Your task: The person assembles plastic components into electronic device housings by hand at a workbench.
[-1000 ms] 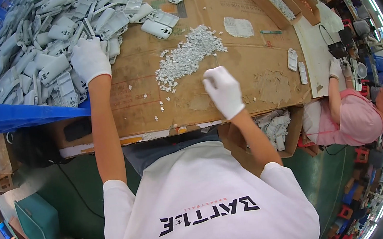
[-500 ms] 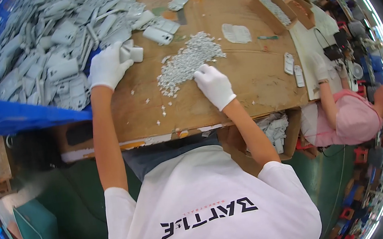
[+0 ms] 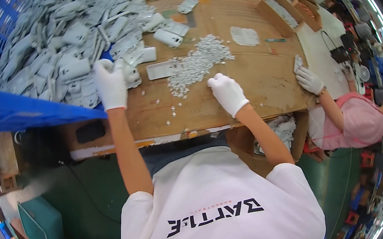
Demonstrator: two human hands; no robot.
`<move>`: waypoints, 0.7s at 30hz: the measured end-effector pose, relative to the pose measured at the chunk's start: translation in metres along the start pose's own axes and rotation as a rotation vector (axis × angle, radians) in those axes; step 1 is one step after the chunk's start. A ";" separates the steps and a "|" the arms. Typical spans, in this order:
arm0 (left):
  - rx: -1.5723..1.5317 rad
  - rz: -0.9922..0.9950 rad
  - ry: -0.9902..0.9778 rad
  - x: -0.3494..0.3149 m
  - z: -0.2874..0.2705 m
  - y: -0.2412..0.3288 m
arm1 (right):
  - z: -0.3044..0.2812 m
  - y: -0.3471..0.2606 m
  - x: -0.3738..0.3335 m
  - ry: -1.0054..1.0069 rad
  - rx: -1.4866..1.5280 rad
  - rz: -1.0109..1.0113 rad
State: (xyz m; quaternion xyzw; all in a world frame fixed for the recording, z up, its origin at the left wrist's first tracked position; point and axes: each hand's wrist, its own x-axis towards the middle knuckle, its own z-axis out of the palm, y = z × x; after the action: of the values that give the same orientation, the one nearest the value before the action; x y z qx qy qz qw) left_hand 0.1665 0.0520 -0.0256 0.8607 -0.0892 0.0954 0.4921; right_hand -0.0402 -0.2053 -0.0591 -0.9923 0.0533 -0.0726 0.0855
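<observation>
Two gloved hands: hours are counted from the middle of the view; left hand (image 3: pixel 111 86) at ten o'clock, right hand (image 3: pixel 228 94) at two.
Left: fingers and thumb partly bent, beside the loose casings; whether it grips one, I cannot tell.
Right: fingers curled inward, just below the heap; whether a piece is inside, I cannot tell.
Blue crate (image 3: pixel 28 105): at ten o'clock, heaped with pale grey plastic casings (image 3: pixel 73 34), more lying beside it on the cardboard-covered table (image 3: pixel 264 77).
Heap: small white pieces (image 3: pixel 202 59), between twelve and one o'clock.
Shallow casing (image 3: pixel 159 70): flat at eleven o'clock, its right end against the heap.
Long carton (image 3: pixel 271 16): between one and two o'clock, holding small pale pieces.
Neighbouring carton (image 3: pixel 317 19): just beside it, reddish contents, too small to identify.
Lower carton (image 3: pixel 303 133): near four o'clock, below the table edge, with whitish parts inside.
</observation>
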 end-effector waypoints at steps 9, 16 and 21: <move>-0.744 -0.190 -0.331 -0.141 0.036 0.082 | -0.051 -0.096 0.007 0.509 0.964 0.104; -0.449 -0.090 -0.235 -0.154 0.031 0.097 | -0.057 -0.101 0.006 0.550 0.618 0.080; -0.289 0.017 -0.246 -0.155 0.031 0.089 | -0.071 -0.093 0.017 0.255 1.065 0.356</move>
State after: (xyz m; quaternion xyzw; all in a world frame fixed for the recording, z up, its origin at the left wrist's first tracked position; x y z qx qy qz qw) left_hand -0.0025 -0.0098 -0.0058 0.7854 -0.1688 -0.0202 0.5952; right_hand -0.0255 -0.1281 0.0290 -0.7715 0.1854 -0.1931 0.5772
